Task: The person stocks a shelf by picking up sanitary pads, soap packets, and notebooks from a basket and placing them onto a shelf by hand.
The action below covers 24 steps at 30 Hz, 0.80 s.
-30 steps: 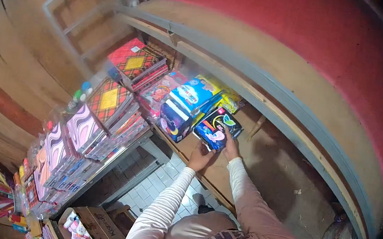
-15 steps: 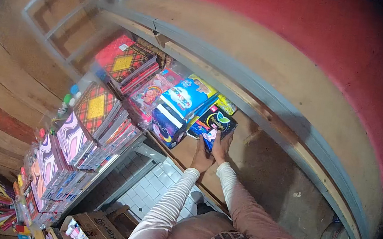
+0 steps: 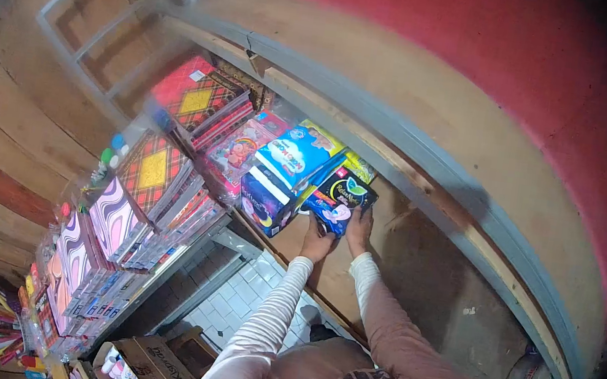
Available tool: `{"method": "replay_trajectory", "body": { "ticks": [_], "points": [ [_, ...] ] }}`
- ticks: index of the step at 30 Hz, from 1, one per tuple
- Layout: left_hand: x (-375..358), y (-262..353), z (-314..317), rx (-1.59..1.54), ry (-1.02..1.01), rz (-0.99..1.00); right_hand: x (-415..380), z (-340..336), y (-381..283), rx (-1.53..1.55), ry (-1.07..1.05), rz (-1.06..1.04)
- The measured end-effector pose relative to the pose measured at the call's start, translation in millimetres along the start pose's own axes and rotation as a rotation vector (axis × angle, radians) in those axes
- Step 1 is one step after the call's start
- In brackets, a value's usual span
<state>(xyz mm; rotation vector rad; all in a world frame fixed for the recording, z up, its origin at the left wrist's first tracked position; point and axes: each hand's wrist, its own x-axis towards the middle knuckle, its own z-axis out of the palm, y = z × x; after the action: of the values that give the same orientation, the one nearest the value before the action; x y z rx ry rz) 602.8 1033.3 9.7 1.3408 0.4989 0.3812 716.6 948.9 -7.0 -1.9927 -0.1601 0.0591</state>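
My left hand (image 3: 318,240) is at the lower left corner of a dark blue and black package (image 3: 333,212) with a green leaf design near it, its fingertips at the package's front edge. Against the package's right side rests my right hand (image 3: 358,231), fingers pointing up. A black pack with a green leaf (image 3: 347,188) lies just behind. To the left stand a blue and white pack (image 3: 292,159) and a dark purple pack (image 3: 263,201). The undersides of my fingers are hidden.
Plaid-covered books (image 3: 195,101) and a pink pack (image 3: 235,151) sit further left on the shelf. Swirl-patterned books (image 3: 113,217) are stacked at lower left. A wooden rail (image 3: 390,169) runs behind the packs. Below is an open cardboard box (image 3: 156,366).
My hands have moved apart, the left one slightly down and left, the right one to the right. More of the blue package's front now shows between them.
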Motion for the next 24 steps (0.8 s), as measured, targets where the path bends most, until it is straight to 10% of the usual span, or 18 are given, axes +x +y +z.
{"method": "replay_trajectory", "body": {
  "ticks": [10,24],
  "points": [
    [-51,27,-22,0.159,0.071,-0.102,-48,-27,2,-0.046,-0.026,-0.023],
    [-404,-14,-170,0.131,0.675,-0.226,-286,-24,-93,-0.084,-0.562,-0.624]
  ]
}}
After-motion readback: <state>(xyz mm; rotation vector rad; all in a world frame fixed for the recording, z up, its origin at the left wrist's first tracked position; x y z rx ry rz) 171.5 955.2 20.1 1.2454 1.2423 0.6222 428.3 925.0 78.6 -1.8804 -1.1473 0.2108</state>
